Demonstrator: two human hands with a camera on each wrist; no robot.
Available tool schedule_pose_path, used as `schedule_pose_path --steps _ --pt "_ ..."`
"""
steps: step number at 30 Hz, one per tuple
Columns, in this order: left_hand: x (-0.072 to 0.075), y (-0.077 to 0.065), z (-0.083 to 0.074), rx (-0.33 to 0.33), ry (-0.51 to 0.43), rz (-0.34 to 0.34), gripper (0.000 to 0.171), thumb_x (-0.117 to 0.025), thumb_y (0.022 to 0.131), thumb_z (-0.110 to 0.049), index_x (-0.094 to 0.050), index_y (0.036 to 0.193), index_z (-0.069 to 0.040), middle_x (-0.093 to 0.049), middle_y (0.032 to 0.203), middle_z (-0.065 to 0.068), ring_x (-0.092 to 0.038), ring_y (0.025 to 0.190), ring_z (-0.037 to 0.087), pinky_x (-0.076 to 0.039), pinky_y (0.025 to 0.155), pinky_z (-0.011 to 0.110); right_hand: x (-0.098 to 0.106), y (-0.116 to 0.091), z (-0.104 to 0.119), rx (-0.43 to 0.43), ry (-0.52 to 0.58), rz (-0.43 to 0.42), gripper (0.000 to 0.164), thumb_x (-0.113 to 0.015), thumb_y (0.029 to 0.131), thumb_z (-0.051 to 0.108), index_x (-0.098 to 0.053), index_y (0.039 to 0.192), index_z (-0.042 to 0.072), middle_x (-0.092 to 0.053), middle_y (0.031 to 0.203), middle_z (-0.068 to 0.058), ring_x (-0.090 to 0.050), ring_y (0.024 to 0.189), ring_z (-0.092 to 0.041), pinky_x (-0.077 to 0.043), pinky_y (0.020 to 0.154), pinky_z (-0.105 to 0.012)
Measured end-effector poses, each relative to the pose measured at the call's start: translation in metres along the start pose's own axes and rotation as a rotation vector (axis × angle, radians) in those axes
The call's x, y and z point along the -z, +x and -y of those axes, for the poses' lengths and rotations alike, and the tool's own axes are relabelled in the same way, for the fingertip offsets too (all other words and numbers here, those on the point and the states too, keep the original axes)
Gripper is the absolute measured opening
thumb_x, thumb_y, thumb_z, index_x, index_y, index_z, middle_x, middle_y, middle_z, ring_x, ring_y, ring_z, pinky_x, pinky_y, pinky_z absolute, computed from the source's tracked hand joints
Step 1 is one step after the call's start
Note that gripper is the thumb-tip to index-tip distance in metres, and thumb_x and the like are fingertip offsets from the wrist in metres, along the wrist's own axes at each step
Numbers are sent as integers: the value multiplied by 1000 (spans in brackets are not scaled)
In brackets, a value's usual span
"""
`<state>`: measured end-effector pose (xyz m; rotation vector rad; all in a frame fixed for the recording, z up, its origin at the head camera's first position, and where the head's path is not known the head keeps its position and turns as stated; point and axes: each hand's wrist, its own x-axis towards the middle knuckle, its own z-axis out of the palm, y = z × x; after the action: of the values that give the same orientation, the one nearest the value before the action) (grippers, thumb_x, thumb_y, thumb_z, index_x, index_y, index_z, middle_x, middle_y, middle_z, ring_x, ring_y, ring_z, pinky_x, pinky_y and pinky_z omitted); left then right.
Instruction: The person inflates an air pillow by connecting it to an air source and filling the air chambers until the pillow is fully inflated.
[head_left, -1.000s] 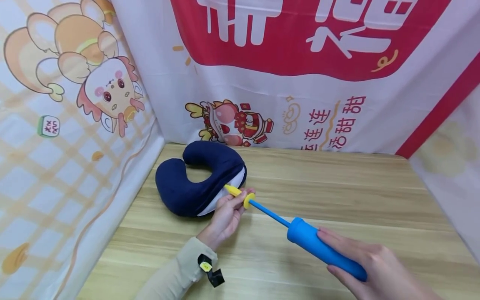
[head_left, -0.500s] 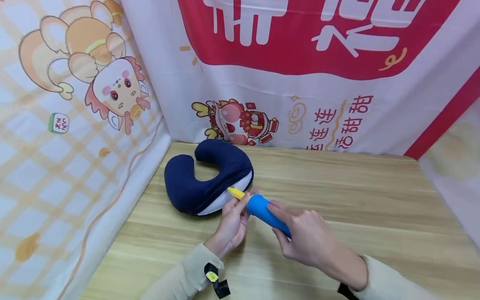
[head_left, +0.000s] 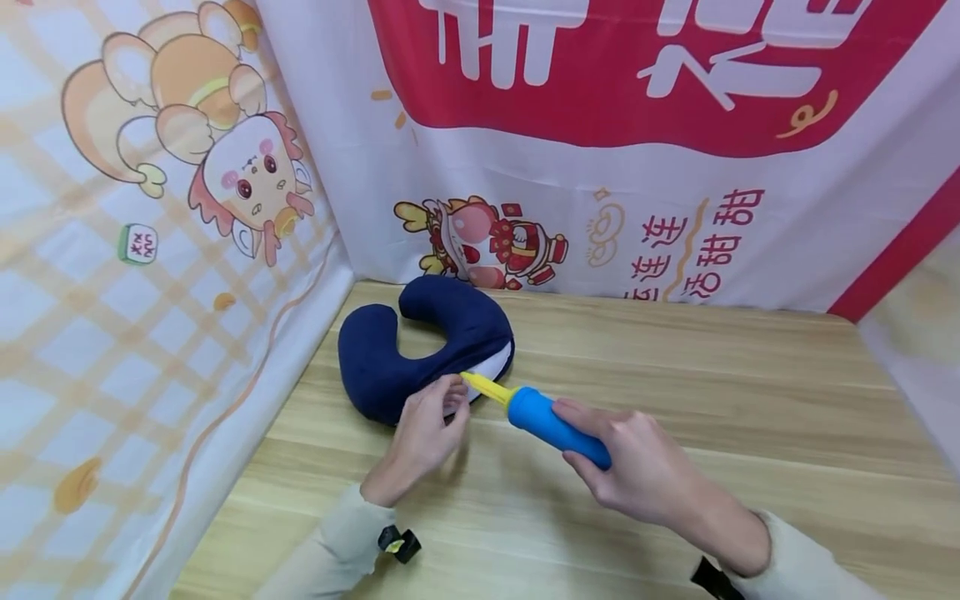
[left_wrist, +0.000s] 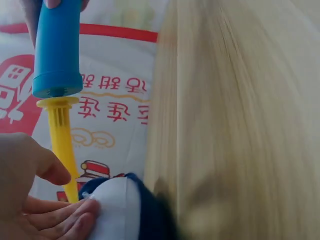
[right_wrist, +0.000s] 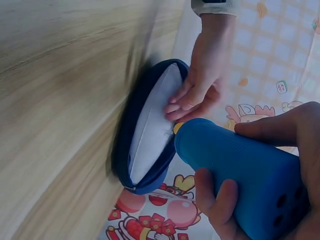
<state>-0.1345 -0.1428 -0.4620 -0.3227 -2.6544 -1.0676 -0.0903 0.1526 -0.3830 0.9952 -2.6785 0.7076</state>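
A navy U-shaped neck pillow (head_left: pixel 367 358) lies on the table, its outer seam parted over a white inner part (right_wrist: pixel 152 120). My right hand (head_left: pixel 637 467) grips the blue barrel of a hand pump (head_left: pixel 551 427). The pump's yellow nozzle (head_left: pixel 491 390) points at the white part. In the left wrist view the nozzle tip is beside a small clear valve (left_wrist: pixel 88 195). My left hand (head_left: pixel 422 432) is at the pillow's opening, fingertips touching the white part near the valve. Its thumb stands apart from the fingers, near the nozzle. Whether the tip sits inside the valve, I cannot tell.
The wooden table (head_left: pixel 712 383) extends to the right of the pillow. A printed cloth (head_left: pixel 585 192) hangs behind it, and a checked cloth (head_left: pixel 187 333) borders the left side. A strap with a black piece (head_left: pixel 397 543) is on the left wrist.
The pump's drawn-out rod has been pushed in as my right hand moved toward the pillow. My left hand has let go of the yellow nozzle and shifted left onto the pillow's opening.
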Motion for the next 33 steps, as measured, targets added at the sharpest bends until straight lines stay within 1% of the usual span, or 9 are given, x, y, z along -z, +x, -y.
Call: schedule_pose_path --steps 2,4,9,13,15,19,22,26,33 --pt "6 2 -1 -97 128 -25 38 -72 95 -7 -67 131 2 -73 117 14 -73 104 25 -62 90 39 0 0 0 -2 -4 3 54 -86 89 23 -70 139 12 -75 133 -6 -79 107 -25 -64 87 -45" --pt "11 3 -1 -155 243 -28 44 -75 93 -7 -65 135 4 -70 118 14 -69 105 27 -61 88 41 -2 -1 -1 -5 -4 14 55 -85 89 25 -69 140 12 -74 134 -7 -78 109 -26 -64 88 -46" --pt "15 9 6 -196 412 -1 45 -73 94 -9 -65 137 2 -66 127 15 -63 114 30 -60 92 41 -6 -2 -3 -29 17 35 57 -85 90 27 -68 142 12 -72 137 -7 -77 113 -26 -63 91 -46" --pt "17 20 20 -281 491 -44 35 -71 97 -10 -70 131 0 -69 126 14 -65 116 30 -60 94 42 -9 -5 -7 -37 30 40 58 -86 90 27 -67 143 12 -73 137 -6 -77 113 -26 -63 92 -46" --pt "20 26 26 -337 499 -41 33 -73 97 -11 -71 128 0 -70 124 14 -67 114 29 -60 93 41 -10 -5 -11 -49 27 54 60 -86 89 26 -66 144 13 -73 137 -7 -77 113 -25 -63 92 -47" --pt "28 39 34 -404 479 19 31 -78 95 -15 -73 122 -1 -71 117 11 -66 108 27 -59 94 40 -18 -3 -20 -123 23 102 64 -88 87 24 -63 146 12 -75 131 -8 -77 107 -25 -63 91 -51" --pt "32 47 34 -417 460 67 31 -82 94 -19 -75 118 -1 -72 112 10 -66 105 26 -59 93 40 -34 5 -28 -177 43 124 65 -88 87 21 -62 145 7 -76 128 -13 -76 105 -26 -63 90 -53" --pt "32 54 33 -407 454 119 30 -84 92 -22 -77 113 -2 -73 108 9 -67 103 26 -59 91 41 -60 17 -39 -206 94 104 62 -87 89 19 -62 143 3 -74 129 -16 -76 109 -29 -63 91 -52" --pt "27 55 34 -433 477 127 29 -86 89 -23 -76 108 -3 -72 103 8 -66 97 25 -59 86 40 -89 40 -49 -216 128 74 70 -86 91 22 -56 149 -2 -69 138 -19 -72 119 -29 -61 96 -48"
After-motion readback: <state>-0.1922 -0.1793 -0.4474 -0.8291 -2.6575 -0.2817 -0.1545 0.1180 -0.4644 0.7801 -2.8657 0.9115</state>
